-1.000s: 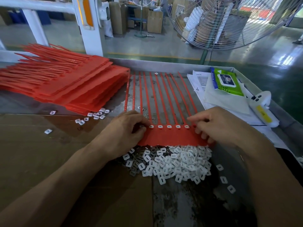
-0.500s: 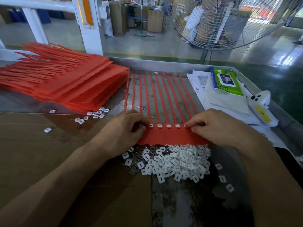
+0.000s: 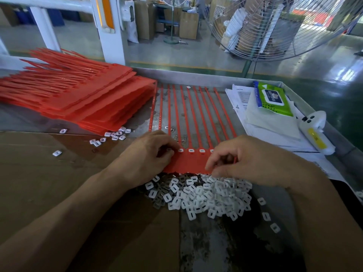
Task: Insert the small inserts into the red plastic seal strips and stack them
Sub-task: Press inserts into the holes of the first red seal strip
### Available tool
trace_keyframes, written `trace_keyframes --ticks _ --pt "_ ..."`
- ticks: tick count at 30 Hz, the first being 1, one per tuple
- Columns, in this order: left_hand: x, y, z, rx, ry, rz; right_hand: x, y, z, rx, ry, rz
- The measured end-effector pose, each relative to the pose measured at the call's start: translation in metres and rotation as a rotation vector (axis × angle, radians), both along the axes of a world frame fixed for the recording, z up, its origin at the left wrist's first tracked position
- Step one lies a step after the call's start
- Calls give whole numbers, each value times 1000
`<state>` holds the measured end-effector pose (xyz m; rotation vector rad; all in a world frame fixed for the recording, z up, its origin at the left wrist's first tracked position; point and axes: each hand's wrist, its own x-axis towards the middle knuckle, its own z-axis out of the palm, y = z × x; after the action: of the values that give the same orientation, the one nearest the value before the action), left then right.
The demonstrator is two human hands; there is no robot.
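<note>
A red sheet of joined seal strips [image 3: 189, 160] lies flat before me, its long tails pointing away. Several white inserts sit in its row of sockets [image 3: 191, 150]. My left hand [image 3: 146, 157] rests on the sheet's left end with fingers curled, fingertips at a socket; whether it pinches an insert is hidden. My right hand [image 3: 247, 158] covers the sheet's right end, its curled fingertips reaching down to the near edge by the pile of loose white inserts [image 3: 206, 195]. A tall stack of red strip sheets [image 3: 78, 97] lies at the left.
Brown cardboard [image 3: 59, 183] covers the left of the metal table. Loose inserts [image 3: 115, 134] lie by the stack. At the right are papers [image 3: 241, 99], a green wipes pack [image 3: 273, 99] and a white handheld device [image 3: 316, 132]. A large fan [image 3: 275, 26] stands behind the table.
My right hand has slid left along the sheet and dropped its fingertips from the socket row to the near edge by the insert pile. The left hand has barely moved.
</note>
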<state>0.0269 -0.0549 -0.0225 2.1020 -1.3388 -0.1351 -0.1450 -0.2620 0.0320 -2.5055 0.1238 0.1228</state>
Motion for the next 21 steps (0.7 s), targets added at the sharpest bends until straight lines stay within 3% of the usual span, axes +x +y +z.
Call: trace_keyframes --ticks 8,21 --pt "1 -1 -2 -5 -3 -1 2 14 -3 -73 174 30" --pt "0 -1 -2 -35 -13 5 6 26 -3 -107 158 16"
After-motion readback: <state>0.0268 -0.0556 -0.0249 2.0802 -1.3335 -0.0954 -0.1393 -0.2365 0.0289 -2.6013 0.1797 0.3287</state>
